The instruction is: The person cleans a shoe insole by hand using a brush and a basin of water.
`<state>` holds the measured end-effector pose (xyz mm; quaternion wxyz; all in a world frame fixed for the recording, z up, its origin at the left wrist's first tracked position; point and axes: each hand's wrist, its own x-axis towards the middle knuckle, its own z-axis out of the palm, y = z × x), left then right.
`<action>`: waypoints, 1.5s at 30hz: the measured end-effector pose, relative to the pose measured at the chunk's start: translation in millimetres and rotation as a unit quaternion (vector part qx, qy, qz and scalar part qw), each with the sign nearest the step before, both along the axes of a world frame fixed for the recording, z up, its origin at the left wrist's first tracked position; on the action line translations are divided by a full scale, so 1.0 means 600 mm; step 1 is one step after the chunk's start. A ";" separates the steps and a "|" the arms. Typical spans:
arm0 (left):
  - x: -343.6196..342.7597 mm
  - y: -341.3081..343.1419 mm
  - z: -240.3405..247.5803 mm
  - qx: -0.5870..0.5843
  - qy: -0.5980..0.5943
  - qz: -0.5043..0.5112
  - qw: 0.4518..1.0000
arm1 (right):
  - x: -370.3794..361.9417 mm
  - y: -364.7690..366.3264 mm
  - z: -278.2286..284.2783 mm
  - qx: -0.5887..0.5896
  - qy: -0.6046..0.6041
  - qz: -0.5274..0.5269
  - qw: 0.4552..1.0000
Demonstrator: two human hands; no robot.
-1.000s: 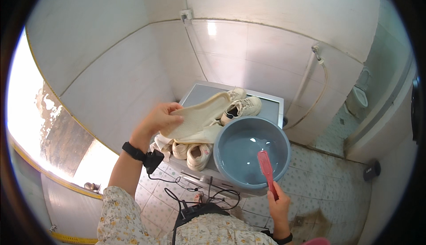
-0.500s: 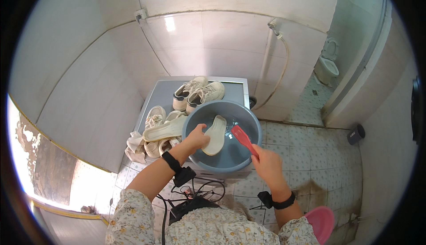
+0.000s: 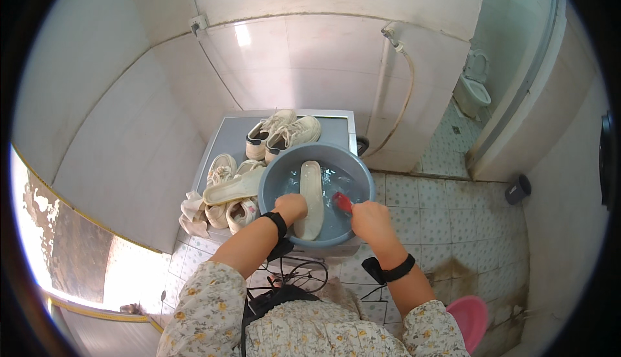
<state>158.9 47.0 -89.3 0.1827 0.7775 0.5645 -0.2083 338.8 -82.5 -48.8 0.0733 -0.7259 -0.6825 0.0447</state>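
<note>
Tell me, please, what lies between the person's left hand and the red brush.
The head view shows the white insole, then some water, between left hand and red brush.

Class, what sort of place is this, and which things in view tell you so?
Probably a washroom or laundry area: a toilet stands off to the right, a hose hangs from a wall tap, and the floor is tiled.
</note>
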 end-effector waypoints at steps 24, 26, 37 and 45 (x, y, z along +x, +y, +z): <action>-0.014 -0.072 -0.036 -0.341 -0.786 0.372 0.357 | -0.100 -0.027 -0.008 0.126 0.206 0.004 0.970; -0.011 -0.074 -0.033 -0.320 -0.799 0.376 0.344 | -0.097 -0.017 -0.008 0.117 0.192 0.015 0.974; -0.014 -0.078 -0.001 -0.431 -0.781 0.333 0.304 | -0.118 -0.025 0.002 0.102 0.173 -0.054 0.978; -0.028 -0.085 0.009 -0.421 -0.769 0.391 0.279 | -0.174 -0.118 0.045 0.082 0.237 -0.022 0.968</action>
